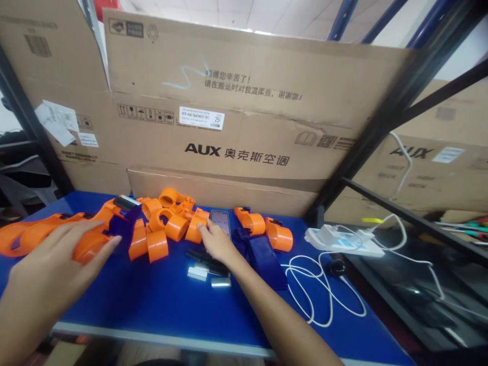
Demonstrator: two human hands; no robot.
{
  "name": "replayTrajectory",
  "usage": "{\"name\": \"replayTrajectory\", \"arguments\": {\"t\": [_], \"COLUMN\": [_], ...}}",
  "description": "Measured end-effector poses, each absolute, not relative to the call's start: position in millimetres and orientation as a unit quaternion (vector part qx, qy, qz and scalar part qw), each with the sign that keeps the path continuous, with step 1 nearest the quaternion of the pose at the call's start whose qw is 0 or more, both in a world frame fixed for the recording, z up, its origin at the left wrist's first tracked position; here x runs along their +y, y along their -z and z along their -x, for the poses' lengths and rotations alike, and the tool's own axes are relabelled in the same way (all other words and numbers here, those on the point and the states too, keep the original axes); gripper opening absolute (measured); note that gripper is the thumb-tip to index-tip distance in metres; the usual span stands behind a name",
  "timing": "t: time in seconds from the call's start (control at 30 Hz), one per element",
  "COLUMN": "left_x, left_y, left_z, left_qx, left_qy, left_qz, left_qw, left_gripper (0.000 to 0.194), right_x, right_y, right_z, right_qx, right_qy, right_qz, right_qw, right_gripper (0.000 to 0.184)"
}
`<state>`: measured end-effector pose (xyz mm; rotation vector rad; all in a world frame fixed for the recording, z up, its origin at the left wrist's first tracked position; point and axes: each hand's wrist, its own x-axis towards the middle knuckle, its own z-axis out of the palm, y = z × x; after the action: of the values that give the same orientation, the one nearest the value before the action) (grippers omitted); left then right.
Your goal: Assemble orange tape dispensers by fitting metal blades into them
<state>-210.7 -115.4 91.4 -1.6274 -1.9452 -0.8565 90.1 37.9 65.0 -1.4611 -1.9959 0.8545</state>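
Note:
My left hand (53, 269) is at the left of the blue table, its thumb and fingers curved around an orange plastic part (91, 247). Just beyond it, a dark blue piece (124, 223) and a black-and-white roller-like piece (127, 203) show. My right hand (216, 241) reaches to the middle, its fingers closed at the edge of an orange plastic ring (195, 227); the fingertips are partly hidden. Several more orange ring parts (157, 246) lie heaped between my hands. Beside my right hand lies a phone (221, 221).
Black pieces (208, 262) and small white-and-silver pieces (197, 273) lie near my right wrist. Dark blue parts (267, 259) and orange rings (280, 237) sit to its right. A white cable (330, 305) loops toward a power strip (343, 241). Cardboard (236, 127) walls the back.

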Motion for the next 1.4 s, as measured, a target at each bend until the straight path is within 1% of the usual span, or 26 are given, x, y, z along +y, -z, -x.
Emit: {"name": "replayTrajectory", "arguments": {"t": [0.07, 0.2, 0.3, 0.37, 0.43, 0.5, 0.57, 0.63, 0.73, 0.8, 0.87, 0.9, 0.93, 1.0, 1.1, 1.17, 1.27, 1.4], "left_x": [-112, -100, -91, -84, -75, -64, -51, -38, -18, -5, 9, 15, 20, 26, 29, 29, 30, 31], "left_y": [-103, -113, -109, -105, -101, -97, -95, -93, -94, -93, -89, -86, -81, -71, -60, -57, -56, -53], "left_z": [192, 156, 134, 118, 103, 88, 73, 60, 44, 37, 35, 35, 35, 38, 41, 42, 44, 46], "left_qx": [-0.691, -0.648, -0.616, -0.590, -0.568, -0.555, -0.550, -0.549, -0.526, -0.487, -0.447, -0.437, -0.437, -0.455, -0.461, -0.454, -0.469, -0.510], "left_qy": [0.340, 0.374, 0.396, 0.408, 0.420, 0.431, 0.439, 0.446, 0.465, 0.486, 0.506, 0.508, 0.503, 0.476, 0.409, 0.370, 0.342, 0.303], "left_qz": [0.583, 0.632, 0.661, 0.682, 0.697, 0.703, 0.704, 0.704, 0.712, 0.715, 0.695, 0.683, 0.676, 0.694, 0.766, 0.800, 0.809, 0.804], "left_qw": [0.258, 0.200, 0.160, 0.139, 0.124, 0.112, 0.095, 0.067, -0.019, -0.127, -0.248, -0.293, -0.315, -0.292, -0.184, -0.133, -0.093, -0.045], "left_gripper": [0.049, 0.047, 0.043, 0.043, 0.042, 0.041, 0.041, 0.041, 0.048, 0.052, 0.055, 0.057, 0.058, 0.058, 0.052, 0.050, 0.044, 0.047], "right_x": [37, 37, 42, 46, 48, 46, 40, 36, 36, 43, 52, 56, 60, 65, 66, 64, 60, 55], "right_y": [-63, -61, -63, -66, -71, -75, -78, -79, -78, -78, -78, -78, -78, -78, -75, -73, -73, -75], "right_z": [-89, -90, -98, -106, -114, -121, -125, -127, -129, -133, -142, -147, -153, -163, -170, -170, -168, -168], "right_qx": [-0.741, -0.748, -0.746, -0.733, -0.705, -0.674, -0.659, -0.654, -0.634, -0.612, -0.587, -0.573, -0.559, -0.531, -0.496, -0.485, -0.492, -0.507], "right_qy": [-0.310, -0.315, -0.320, -0.330, -0.380, -0.454, -0.511, -0.530, -0.479, -0.415, -0.368, -0.356, -0.352, -0.362, -0.396, -0.420, -0.452, -0.481], "right_qz": [0.538, 0.523, 0.513, 0.503, 0.464, 0.393, 0.330, 0.303, 0.326, 0.360, 0.390, 0.401, 0.410, 0.417, 0.405, 0.392, 0.385, 0.392], "right_qw": [0.256, 0.260, 0.281, 0.316, 0.378, 0.429, 0.442, 0.447, 0.511, 0.568, 0.607, 0.620, 0.629, 0.642, 0.658, 0.660, 0.636, 0.598], "right_gripper": [0.056, 0.052, 0.061, 0.065, 0.065, 0.061, 0.055, 0.050, 0.048, 0.043, 0.042, 0.042, 0.043, 0.044, 0.047, 0.049, 0.050, 0.051]}}
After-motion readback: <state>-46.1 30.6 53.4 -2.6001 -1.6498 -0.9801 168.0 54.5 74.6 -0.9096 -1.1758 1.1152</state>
